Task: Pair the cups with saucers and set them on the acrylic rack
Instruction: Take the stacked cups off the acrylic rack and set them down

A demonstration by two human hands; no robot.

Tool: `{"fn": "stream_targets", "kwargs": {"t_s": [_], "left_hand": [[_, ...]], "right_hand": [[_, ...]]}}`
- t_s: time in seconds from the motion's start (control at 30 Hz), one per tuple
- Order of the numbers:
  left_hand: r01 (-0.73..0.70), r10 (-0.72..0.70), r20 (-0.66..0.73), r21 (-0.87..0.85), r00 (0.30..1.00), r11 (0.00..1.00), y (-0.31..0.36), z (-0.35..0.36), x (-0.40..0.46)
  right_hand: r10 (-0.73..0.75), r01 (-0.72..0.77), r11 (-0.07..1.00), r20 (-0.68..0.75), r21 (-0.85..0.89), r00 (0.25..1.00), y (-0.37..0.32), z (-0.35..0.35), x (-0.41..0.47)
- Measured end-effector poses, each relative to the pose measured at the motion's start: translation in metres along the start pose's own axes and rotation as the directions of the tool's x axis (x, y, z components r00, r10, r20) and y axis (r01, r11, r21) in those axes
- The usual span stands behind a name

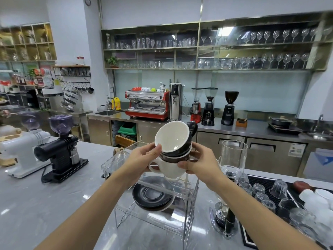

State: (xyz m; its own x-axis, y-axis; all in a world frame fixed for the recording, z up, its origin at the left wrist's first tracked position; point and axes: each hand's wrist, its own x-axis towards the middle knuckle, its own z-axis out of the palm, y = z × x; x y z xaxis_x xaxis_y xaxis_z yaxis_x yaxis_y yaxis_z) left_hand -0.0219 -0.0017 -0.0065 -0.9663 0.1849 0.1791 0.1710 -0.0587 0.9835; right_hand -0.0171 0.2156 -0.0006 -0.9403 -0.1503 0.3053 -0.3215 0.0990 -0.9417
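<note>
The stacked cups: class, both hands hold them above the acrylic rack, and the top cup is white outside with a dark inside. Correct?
Not quite. The head view shows the top cup dark outside with a white inside. Both the left hand and right hand do hold the stack above the acrylic rack.

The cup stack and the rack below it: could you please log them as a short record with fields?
cup stack: dark cup tilted on top, a second dark cup beneath, white cup at the bottom
left hand: fingers on the stack's left side
right hand: grips the stack's right side
saucers: dark, stacked inside the acrylic rack
stack position: held above the rack
</note>
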Motion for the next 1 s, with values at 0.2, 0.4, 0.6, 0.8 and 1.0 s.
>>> {"fn": "stream_targets", "kwargs": {"t_s": [0.2,0.4,0.6,0.8,1.0], "left_hand": [[-0.076,0.076,-0.028,-0.013,0.997,0.997,0.027,0.025,0.002],[-0.098,0.098,-0.001,-0.030,0.995,0.995,0.049,0.064,0.006],[-0.102,0.105,0.035,-0.069,0.994,0.992,0.039,0.110,0.007],[-0.082,0.092,0.070,-0.135,0.993,0.987,0.016,0.143,0.001],[-0.045,0.061,0.082,-0.180,0.995,0.983,-0.012,0.170,-0.010]], "right_hand": [[-0.062,0.061,0.998,-0.017,-0.032,0.998,-0.030,-0.024,0.000],[-0.094,0.091,0.994,-0.049,-0.067,0.994,-0.056,-0.066,-0.010],[-0.108,0.099,0.987,-0.067,-0.123,0.992,-0.056,-0.110,-0.035],[-0.095,0.087,0.986,-0.052,-0.144,0.994,-0.041,-0.142,-0.057],[-0.066,0.058,0.990,-0.059,-0.125,0.996,-0.014,-0.162,-0.079]]}}
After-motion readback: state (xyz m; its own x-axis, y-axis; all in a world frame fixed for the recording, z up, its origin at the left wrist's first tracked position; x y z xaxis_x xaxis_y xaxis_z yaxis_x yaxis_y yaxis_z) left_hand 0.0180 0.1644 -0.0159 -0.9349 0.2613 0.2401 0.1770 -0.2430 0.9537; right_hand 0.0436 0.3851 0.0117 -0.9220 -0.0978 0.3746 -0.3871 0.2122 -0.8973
